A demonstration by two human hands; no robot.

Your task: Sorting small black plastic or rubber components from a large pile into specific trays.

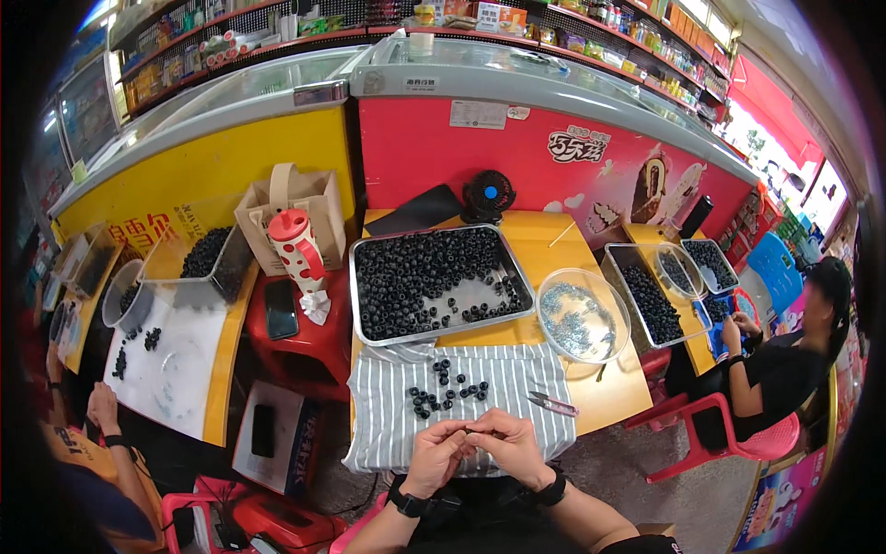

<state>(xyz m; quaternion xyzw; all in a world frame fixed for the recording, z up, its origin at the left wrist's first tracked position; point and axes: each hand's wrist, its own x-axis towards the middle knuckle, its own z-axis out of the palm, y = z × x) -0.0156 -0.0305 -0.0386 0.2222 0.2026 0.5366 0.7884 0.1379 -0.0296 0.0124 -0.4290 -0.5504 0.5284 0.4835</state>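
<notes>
My left hand (436,455) and my right hand (514,448) meet at the front edge of a grey-and-white striped cloth (378,406). Thumbs and fingertips of both are pinched together; what lies between them is too small to make out. Just beyond the fingers, several black ring-like pieces (448,395) with holes lie loose on the cloth. A pair of pink-handled thread snips (554,403) rests to their right. Behind the cloth stands a metal tray (406,338) holding a great many of the same black pieces. A round clear dish (624,330) at its right contains small bluish, glassy bits.
A small black fan (488,195) stands behind the tray. On a red stool (318,365) at the left are a dark phone (281,309), a spotted red-lidded cup (297,247) and a paper bag (321,200). Co-workers sit on both sides, the right one on a pink chair (694,427).
</notes>
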